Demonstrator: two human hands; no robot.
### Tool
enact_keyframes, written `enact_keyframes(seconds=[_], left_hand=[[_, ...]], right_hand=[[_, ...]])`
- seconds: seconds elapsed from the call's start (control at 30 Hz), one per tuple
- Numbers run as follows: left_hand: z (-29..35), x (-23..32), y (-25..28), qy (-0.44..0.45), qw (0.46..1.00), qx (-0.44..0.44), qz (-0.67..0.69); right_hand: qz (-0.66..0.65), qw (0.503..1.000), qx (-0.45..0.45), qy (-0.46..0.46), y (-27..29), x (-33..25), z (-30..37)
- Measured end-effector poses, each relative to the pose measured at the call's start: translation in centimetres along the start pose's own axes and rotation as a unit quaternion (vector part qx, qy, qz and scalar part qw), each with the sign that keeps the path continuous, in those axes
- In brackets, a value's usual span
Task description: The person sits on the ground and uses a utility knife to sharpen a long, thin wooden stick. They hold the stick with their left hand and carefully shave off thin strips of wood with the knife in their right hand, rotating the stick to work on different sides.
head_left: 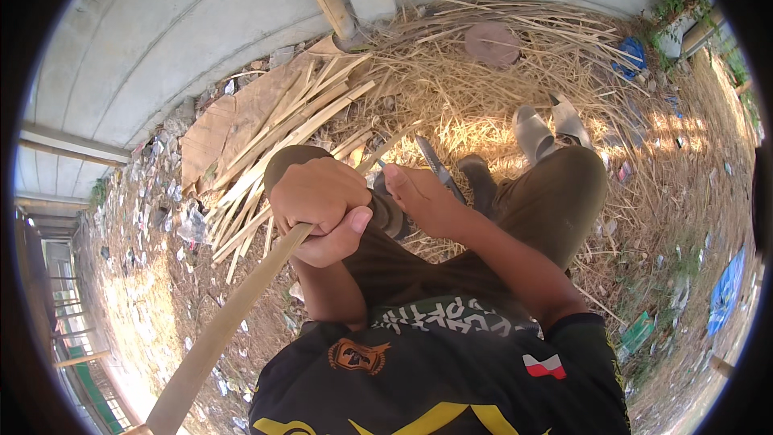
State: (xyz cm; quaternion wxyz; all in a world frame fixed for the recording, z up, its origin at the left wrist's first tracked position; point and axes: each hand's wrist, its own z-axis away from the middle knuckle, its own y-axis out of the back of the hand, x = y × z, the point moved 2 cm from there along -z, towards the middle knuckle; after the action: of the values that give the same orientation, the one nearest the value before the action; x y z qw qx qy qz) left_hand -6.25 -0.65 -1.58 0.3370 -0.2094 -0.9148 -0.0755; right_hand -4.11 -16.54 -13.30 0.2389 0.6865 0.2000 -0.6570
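Observation:
A long, flat strip of split bamboo (233, 326) runs up from the lower left, past my knees. My left hand (322, 201) is wrapped round it over my left knee. The strip's far end shows beyond the fist, by the straw. My right hand (423, 197) is closed next to the strip, its thumb stretched toward it. Just behind that hand shows a narrow grey piece like a knife blade (437, 163); whether my fingers hold it is hidden. A thin sliver of something pale shows at the thumb tip, too small to name.
Split bamboo strips (278, 141) lie piled on a flattened brown cardboard sheet (211, 133) ahead on the left. Straw-like shavings and thin sticks (419, 56) cover the ground by the grey wall (201, 24). A pair of grey sandals (533, 135) stands beyond my right knee. Blue plastic (726, 292) lies far right.

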Motion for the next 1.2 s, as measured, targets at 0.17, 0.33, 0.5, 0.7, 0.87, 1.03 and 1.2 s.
enact_keyframes(seconds=[0.17,0.33,0.5,0.7,0.87,1.03,1.2], left_hand=[[-0.1,-0.3,0.6,-0.022,1.000,0.002,-0.003],[-0.2,-0.6,1.0,-0.041,0.999,-0.022,-0.006],[0.2,-0.5,1.4,-0.049,0.999,-0.006,-0.003],[-0.2,-0.5,0.8,-0.061,0.998,-0.003,-0.015],[0.1,-0.5,1.3,-0.049,0.999,-0.005,-0.002],[0.3,-0.5,1.6,-0.050,0.999,-0.002,-0.009],[0.2,-0.5,1.6,-0.050,0.999,0.007,-0.012]], right_hand=[[0.023,0.998,0.019,-0.059,0.4,1.9,-0.9],[0.045,0.994,0.071,-0.071,0.6,5.4,-1.8],[0.033,0.997,0.027,-0.060,0.4,2.7,-1.1],[0.030,0.999,-0.011,-0.027,-0.1,0.5,0.2],[0.050,0.998,0.038,-0.020,0.2,2.5,-0.9],[0.039,0.997,0.043,-0.049,0.1,3.2,-1.4],[0.021,0.997,0.032,-0.065,0.3,3.2,-1.6]])
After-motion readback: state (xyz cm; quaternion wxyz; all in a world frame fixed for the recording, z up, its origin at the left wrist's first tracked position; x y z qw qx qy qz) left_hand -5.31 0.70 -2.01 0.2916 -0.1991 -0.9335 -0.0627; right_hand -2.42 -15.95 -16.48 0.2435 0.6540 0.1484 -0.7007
